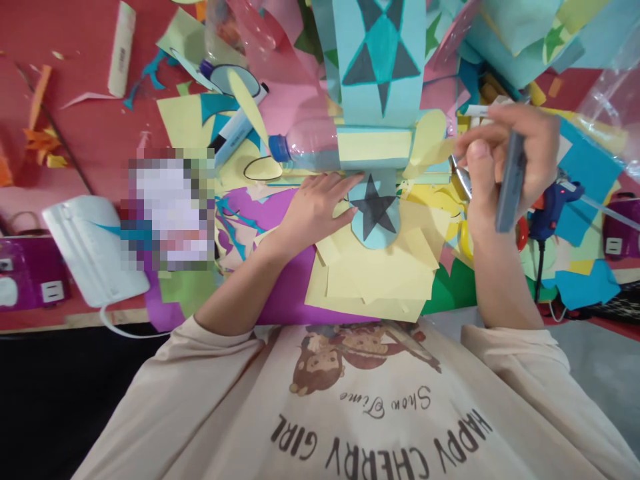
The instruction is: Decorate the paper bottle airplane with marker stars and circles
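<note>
My left hand (320, 210) lies with its fingers stretched out at the left edge of a light blue paper piece (387, 233). That piece has a rounded lower end and a dark grey star (371, 208) on it, and it rests on pale yellow sheets (370, 283). Raised over the right side of the table, my right hand (525, 153) is closed on a grey marker (510, 187), which slants down past the thumb. Just above the left hand, a clear plastic bottle (313, 145) with a blue cap lies on its side, a blue and yellow paper band around it.
A blue panel with a star (383, 53) stands beyond the bottle. At right are a blue glue gun (553, 203) and scissors with yellow handles (466, 239). A white pouch (95, 253), a blue marker (237, 130) and a glue stick (121, 50) lie at left among paper scraps.
</note>
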